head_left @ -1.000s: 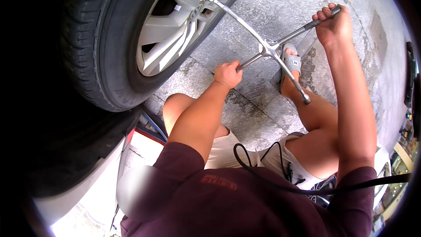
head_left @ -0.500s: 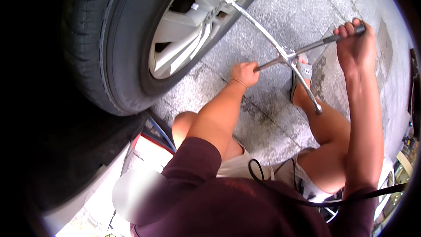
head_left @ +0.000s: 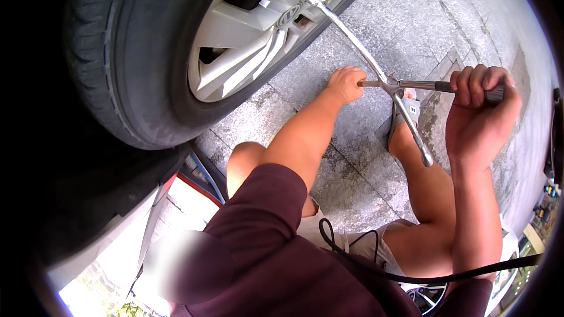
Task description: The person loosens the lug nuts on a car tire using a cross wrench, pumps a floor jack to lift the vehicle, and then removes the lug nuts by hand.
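We have open room over the paving (head_left: 405, 17) beyond the wrench (head_left: 389, 85), and a narrower gap between the wheel (head_left: 229, 28) and our left hand (head_left: 346, 84). The wheel walls off our left; our right leg (head_left: 432, 196) stands near the wrench's lower end; a cable (head_left: 499, 267) crosses before us.

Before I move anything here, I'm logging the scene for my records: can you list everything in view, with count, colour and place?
Tyre: one, black, upper left
Alloy wheel: one, silver, inside the tyre
Four-way lug wrench: one, silver with a dark grip, one end at the alloy wheel
Paving slabs: several, grey, underneath
Spoked wheel: part of one, black and silver, bottom, right of centre
Cord: one, black, lower right
Sandal: one visible, grey, right foot
Shorts: one pair, beige, lower centre
T-shirt: one, maroon, bottom
Legs: two, bare, below the wrench
Left hand: one, bare, on the wrench's left arm
Right hand: one, bare, around the dark grip
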The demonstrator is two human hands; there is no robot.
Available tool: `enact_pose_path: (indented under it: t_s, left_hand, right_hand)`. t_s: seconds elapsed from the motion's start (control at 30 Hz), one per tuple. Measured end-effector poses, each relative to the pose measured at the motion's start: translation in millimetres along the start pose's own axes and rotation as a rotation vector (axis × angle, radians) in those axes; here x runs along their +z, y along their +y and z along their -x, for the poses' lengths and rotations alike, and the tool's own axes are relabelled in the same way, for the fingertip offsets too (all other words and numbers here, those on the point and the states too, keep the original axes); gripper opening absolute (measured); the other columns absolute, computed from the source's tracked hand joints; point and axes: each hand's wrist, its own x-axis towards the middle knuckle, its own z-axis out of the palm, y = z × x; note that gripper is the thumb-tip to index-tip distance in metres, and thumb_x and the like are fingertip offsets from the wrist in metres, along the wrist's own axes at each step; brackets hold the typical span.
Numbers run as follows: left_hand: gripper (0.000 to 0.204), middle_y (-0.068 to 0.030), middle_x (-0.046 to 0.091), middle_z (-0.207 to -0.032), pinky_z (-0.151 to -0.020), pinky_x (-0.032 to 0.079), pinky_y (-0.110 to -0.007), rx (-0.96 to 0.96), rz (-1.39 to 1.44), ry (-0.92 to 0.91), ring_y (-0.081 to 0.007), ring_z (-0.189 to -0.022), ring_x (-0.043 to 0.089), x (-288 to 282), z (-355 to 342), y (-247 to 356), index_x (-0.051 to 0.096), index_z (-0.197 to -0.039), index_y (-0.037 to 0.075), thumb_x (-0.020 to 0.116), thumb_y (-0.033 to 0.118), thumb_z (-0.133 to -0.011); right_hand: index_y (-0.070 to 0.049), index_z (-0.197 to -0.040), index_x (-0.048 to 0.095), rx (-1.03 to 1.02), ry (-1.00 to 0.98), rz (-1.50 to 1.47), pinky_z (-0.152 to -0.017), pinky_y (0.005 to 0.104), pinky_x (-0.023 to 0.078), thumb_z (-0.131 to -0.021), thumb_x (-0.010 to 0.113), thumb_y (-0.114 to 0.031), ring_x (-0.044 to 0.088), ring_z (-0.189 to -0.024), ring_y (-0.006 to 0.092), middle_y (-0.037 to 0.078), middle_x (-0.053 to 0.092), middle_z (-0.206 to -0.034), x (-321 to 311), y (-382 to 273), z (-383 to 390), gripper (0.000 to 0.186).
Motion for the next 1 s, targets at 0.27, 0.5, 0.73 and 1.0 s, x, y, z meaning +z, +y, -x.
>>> enact_pose_path:
  t_s: [0.27,0.5,0.73,1.0]
  left_hand:
    - [0.036,-0.0139,0.058,-0.134,-0.1,0.051,-0.048,-0.636,-0.067,-0.181,-0.0373,-0.124,0.06,-14,-11,54,0.067,-0.124,0.019,0.07,0.028,-0.089]
    - [0.082,-0.0322,0.05,-0.146,-0.107,0.049,-0.047,-0.984,0.394,-0.069,-0.0448,-0.134,0.054,-1,15,60,0.028,-0.158,0.004,0.069,0.028,-0.092]
    - [0.077,-0.0303,0.053,-0.146,-0.111,0.044,-0.041,-0.616,0.762,0.097,-0.0375,-0.135,0.055,-9,99,148,0.027,-0.157,-0.006,0.066,0.02,-0.095]
    - [0.091,-0.0282,0.037,-0.157,-0.119,0.034,-0.041,-0.577,1.1,0.218,-0.0307,-0.149,0.036,-49,52,191,0.018,-0.158,-0.01,0.073,0.025,-0.094]
  right_hand:
    - [-0.007,-0.078,0.043,-0.048,-0.151,0.046,-0.061,0.0329,0.032,-0.105,0.038,-0.025,0.032,-0.06,0.0137,0.001,0.034,-0.061,0,8,13,0.033]
    - [-0.003,-0.073,0.046,-0.027,-0.317,0.142,-0.06,0.0317,0.034,-0.105,0.044,-0.019,0.039,-0.061,0.0137,0.004,0.044,-0.064,9,-4,18,0.036]
    - [-0.003,-0.069,0.047,0.009,-0.424,0.181,-0.058,0.0313,0.035,-0.1,0.045,-0.02,0.038,-0.057,0.013,0.004,0.044,-0.06,-9,-9,-8,0.034]
    - [-0.004,-0.07,0.045,0.155,-0.611,0.156,-0.056,0.0313,0.034,-0.093,0.045,-0.019,0.036,-0.052,0.014,0.003,0.039,-0.056,-6,-36,-43,0.028]
